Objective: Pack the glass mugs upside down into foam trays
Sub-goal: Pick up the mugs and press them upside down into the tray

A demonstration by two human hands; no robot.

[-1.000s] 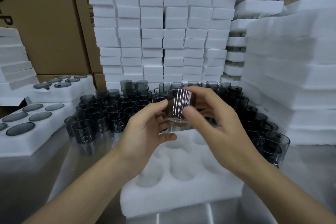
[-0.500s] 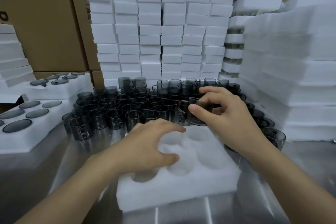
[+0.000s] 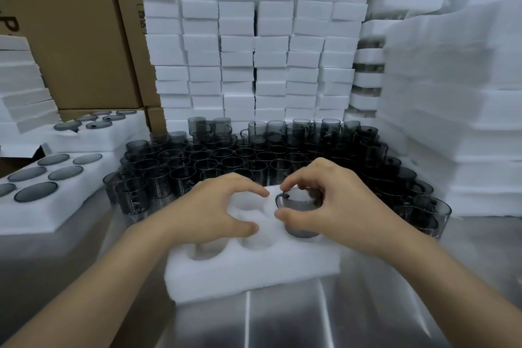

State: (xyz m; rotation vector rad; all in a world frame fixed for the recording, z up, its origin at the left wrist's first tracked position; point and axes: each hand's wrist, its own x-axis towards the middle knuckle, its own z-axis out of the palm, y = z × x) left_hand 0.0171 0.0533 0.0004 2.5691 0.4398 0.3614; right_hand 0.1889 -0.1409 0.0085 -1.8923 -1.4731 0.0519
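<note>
Holding a mug (image 3: pixel 299 207) in the tray (image 3: pixel 254 271)

Your right hand (image 3: pixel 339 206) grasps the grey glass mug from above. The forefinger curls over its far side, the thumb presses its near side, and the handle points left toward your other hand. The mug stands in a pocket at the tray's right end, with its lower part sunk in the foam. Whether it sits rim down cannot be told from this view.

Your left hand (image 3: pixel 209 212) holds nothing. Its fingers are spread and loosely bent, resting on the tray's left half around open pockets.

The tray lies on a steel table (image 3: pixel 310 325) directly before you. Behind the tray a crowd of loose mugs (image 3: pixel 226 158) stands packed close, wrapping round its right side too. Left of the tray sits a filled tray (image 3: pixel 70 206) showing round grey discs in its pockets. Farther behind the tray rise stacks of foam blocks (image 3: pixel 254 37), with cardboard boxes (image 3: pixel 70 22) to their left. More foam sheets (image 3: pixel 457 93) are piled right of the tray.
</note>
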